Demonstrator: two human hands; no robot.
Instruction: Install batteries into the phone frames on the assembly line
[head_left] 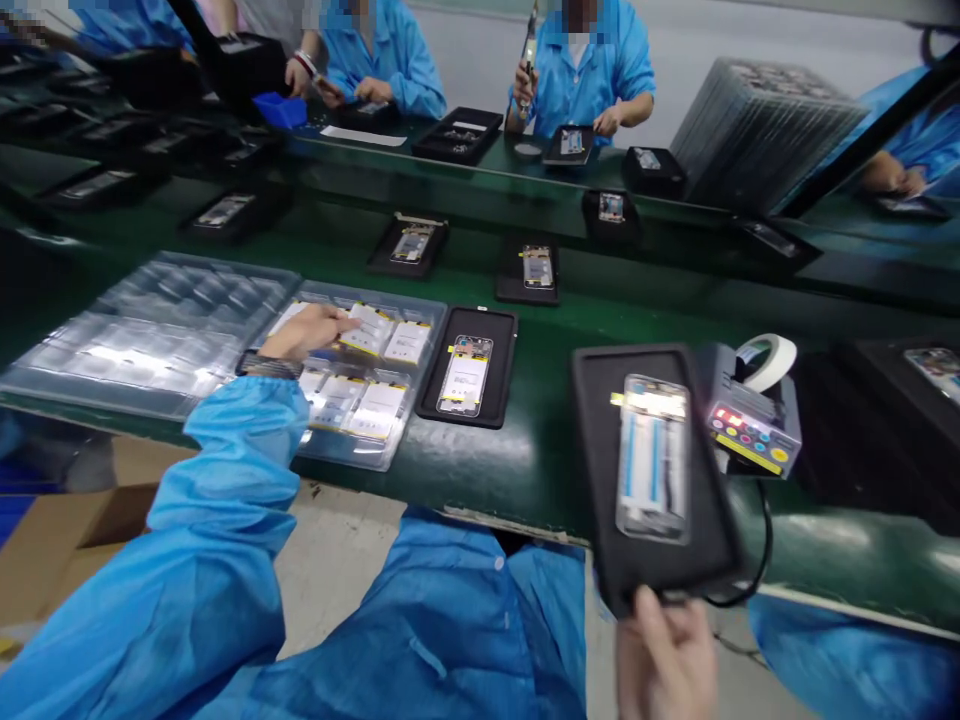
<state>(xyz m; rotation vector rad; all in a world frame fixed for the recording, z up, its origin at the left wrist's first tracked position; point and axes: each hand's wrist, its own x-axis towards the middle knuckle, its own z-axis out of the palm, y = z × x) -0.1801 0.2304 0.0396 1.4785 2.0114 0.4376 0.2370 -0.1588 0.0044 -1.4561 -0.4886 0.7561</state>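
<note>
My left hand (pixel 306 331) reaches over a clear plastic tray (pixel 409 392) of white phone batteries. Its fingers are drawn together at the edge of one battery (pixel 369 330), which still lies at its pocket. My right hand (pixel 664 645) grips the near edge of a black holder tray (pixel 596 480), raised and tilted at the bench's front edge. In that holder lies an open phone frame (pixel 654 460) with two blue strips and no battery in it. Between my hands, another black holder (pixel 505 370) rests on the bench, carrying a phone (pixel 465 378) with a white battery.
An empty clear tray (pixel 150 345) lies at the left. A tape dispenser (pixel 757 420) with a white roll stands at the right. More holders with phones (pixel 537 268) sit farther back on the green bench (pixel 547 390). Co-workers (pixel 592 70) in blue sit opposite.
</note>
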